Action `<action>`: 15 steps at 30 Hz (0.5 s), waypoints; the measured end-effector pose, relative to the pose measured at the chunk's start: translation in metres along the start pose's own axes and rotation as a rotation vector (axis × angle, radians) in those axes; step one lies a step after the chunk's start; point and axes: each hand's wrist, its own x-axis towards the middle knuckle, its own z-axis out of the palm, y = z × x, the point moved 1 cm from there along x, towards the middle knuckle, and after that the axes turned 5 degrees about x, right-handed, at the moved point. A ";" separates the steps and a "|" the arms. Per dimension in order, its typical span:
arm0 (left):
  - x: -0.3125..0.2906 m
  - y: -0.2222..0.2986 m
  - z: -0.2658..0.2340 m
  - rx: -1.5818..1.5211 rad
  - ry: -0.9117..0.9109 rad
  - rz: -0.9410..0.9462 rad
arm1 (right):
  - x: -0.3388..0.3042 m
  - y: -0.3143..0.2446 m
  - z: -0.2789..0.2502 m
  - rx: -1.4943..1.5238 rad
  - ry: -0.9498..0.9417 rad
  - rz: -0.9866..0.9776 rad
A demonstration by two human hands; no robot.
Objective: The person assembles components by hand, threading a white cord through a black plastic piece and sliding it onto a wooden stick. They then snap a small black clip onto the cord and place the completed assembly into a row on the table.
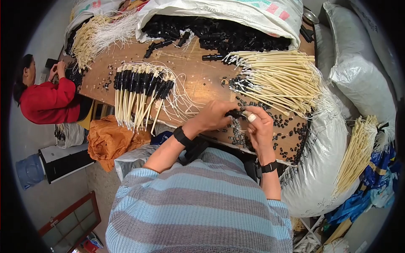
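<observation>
Over the table's near edge, my left hand (215,115) is closed around a dark, tube-like black plastic part (234,113). My right hand (260,126) pinches the other end of it; a white wrap covers one fingertip. Fingers hide much of the part. Left of my hands lies a row of pale sticks with black plastic sleeves (139,82) and thin white strings. To the right is a big pile of pale thin tubes (287,80) with white tips. Small black pieces (278,124) are scattered beneath and beside my right hand.
An open white sack (219,19) spills black plastic parts (249,40) across the far side of the brown table (190,63). Stuffed white sacks (358,63) crowd the right. Another person in red (50,99) works at the left end, near an orange cloth (110,139).
</observation>
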 end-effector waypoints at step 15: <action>-0.025 0.016 -0.035 0.382 0.367 0.016 | 0.001 0.009 0.050 -1.090 0.064 -0.399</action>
